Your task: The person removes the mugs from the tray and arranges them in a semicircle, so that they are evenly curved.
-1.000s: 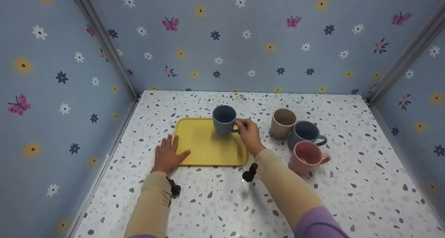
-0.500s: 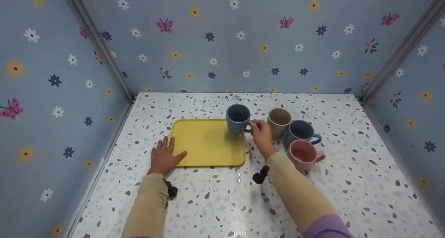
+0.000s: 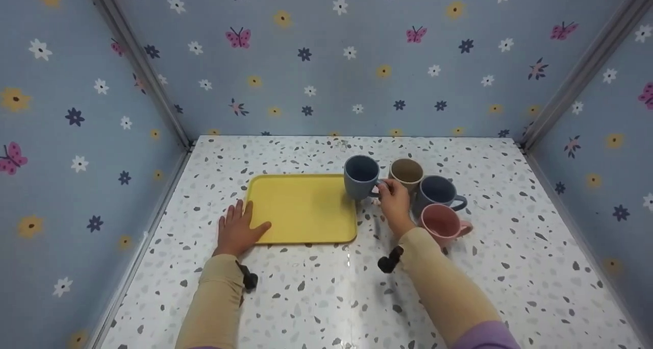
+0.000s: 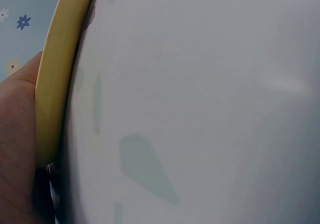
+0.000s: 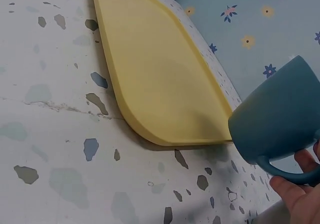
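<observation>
My right hand (image 3: pixel 397 203) pinches the handle of a blue-grey mug (image 3: pixel 360 178), held upright over the right edge of a yellow tray (image 3: pixel 301 211). In the right wrist view the mug (image 5: pixel 280 112) appears raised above the table, beside the tray's corner. My left hand (image 3: pixel 239 231) rests at the tray's left front corner, fingers spread and thumb over the rim. The left wrist view shows the tray's yellow rim (image 4: pixel 60 74) against that hand (image 4: pixel 17 144). Right of my right hand stand a beige mug (image 3: pixel 406 171), a second blue-grey mug (image 3: pixel 437 192) and a pink mug (image 3: pixel 442 224).
The tray lies on a white speckled tabletop (image 3: pixel 306 298). Blue flowered panels (image 3: pixel 326 58) enclose the table at the back and both sides. The three standing mugs are close together at the right.
My right hand has carried the blue-grey mug rightward, from over the tray to its right edge. The left hand keeps its place on the tray. The head view has shifted slightly.
</observation>
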`<state>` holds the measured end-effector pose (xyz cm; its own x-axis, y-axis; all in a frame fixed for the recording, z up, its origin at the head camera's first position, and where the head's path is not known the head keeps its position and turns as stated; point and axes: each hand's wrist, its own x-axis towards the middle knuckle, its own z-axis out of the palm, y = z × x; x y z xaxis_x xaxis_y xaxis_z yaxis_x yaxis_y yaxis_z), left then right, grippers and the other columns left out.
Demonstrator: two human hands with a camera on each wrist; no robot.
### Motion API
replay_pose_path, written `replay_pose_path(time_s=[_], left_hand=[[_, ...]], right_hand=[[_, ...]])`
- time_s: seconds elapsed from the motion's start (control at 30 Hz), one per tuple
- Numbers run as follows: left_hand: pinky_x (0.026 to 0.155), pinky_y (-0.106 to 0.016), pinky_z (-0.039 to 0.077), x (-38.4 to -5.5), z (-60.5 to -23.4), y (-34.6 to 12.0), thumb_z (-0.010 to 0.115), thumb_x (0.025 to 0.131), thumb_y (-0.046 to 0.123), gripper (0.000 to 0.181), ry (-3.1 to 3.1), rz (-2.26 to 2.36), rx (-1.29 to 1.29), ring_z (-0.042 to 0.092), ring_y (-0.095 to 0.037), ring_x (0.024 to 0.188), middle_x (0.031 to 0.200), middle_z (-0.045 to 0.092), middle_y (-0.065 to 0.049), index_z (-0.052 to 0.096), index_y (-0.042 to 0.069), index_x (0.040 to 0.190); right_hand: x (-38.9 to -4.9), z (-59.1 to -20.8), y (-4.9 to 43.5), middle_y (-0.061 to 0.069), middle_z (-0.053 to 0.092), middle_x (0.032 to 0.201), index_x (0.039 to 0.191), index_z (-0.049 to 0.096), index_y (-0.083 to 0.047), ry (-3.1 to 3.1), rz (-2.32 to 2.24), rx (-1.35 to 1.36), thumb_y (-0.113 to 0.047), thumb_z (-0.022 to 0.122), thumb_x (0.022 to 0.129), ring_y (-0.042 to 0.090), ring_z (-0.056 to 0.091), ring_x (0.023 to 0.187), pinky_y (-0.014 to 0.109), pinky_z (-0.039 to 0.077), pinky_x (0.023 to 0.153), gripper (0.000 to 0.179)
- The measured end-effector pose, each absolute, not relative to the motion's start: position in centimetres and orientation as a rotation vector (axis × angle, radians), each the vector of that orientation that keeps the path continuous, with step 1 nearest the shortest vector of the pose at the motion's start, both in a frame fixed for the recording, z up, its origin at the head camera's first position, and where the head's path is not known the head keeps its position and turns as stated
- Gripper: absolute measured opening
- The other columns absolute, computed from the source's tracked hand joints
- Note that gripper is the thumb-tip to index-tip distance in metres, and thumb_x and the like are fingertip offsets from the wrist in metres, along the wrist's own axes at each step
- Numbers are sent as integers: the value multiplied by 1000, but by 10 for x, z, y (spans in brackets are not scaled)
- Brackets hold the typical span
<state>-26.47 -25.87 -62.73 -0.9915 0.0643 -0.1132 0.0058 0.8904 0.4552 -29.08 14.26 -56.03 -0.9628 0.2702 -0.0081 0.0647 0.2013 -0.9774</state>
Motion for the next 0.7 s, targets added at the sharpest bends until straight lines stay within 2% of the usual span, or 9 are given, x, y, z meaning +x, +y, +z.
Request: replay_pose_path(time_s=[0.13,0.43,0.7], left_hand=[[120,-64,-4,-267,-629,-260,48,97,65,96,2940,692,62,-3,-47,153,167,3,-25,15,3,161],[119,-65,-6,-264,-624,-259,49,98,64,95,2927,685,51,-4,-46,153,167,1,-26,14,3,162],[119,-65,-6,-264,-625,-259,48,98,65,96,2922,693,62,-5,-46,152,167,1,-25,13,3,162]], right_hand=[[-288,-562,147,12,59,106,123,61,0,-2296,1847,-351,-11,51,107,21,54,96,33,47,82,22],[-286,-568,153,12,62,105,117,62,2,-2266,1836,-403,-10,52,106,20,56,92,28,48,74,19],[-284,-576,157,16,63,110,115,62,4,-2207,1846,-439,-7,53,105,23,58,99,30,49,80,18]])
